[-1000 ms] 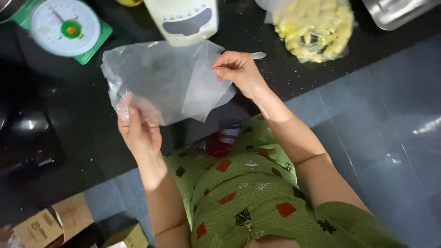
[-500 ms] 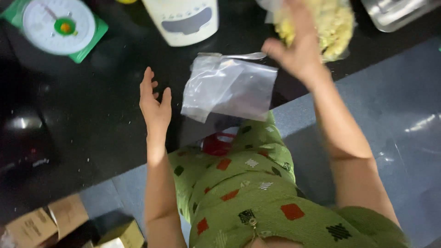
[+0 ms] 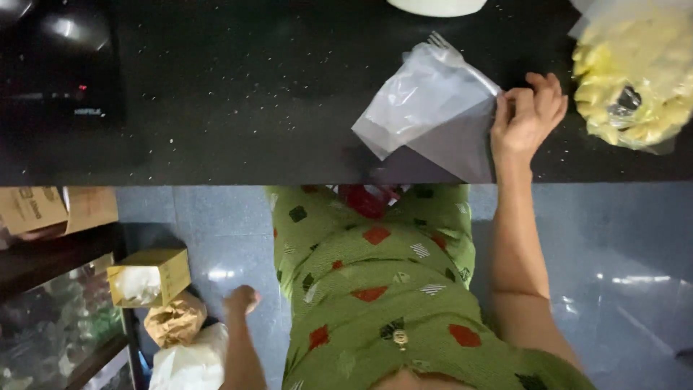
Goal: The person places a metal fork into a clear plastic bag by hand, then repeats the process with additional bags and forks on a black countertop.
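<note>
A clear plastic bag [image 3: 426,108] lies on the black speckled counter [image 3: 238,101]. My right hand [image 3: 527,115] rests on the bag's right edge, fingers curled over it. A white plastic fork [image 3: 455,54] pokes out from behind the bag's top. My left hand [image 3: 242,300] hangs low beside my green patterned dress, below the counter, fingers closed and holding nothing that I can see.
A bag of yellow food [image 3: 635,79] sits at the counter's right. A white container [image 3: 437,6] stands at the top edge. A black appliance [image 3: 58,65] is at the far left. Cardboard boxes [image 3: 148,274] and paper bags [image 3: 173,321] sit on the floor at left.
My left hand dropped from above the counter down to my side. My right hand came back from the yellow food and set the plastic bag on the counter. The view tilted down.
</note>
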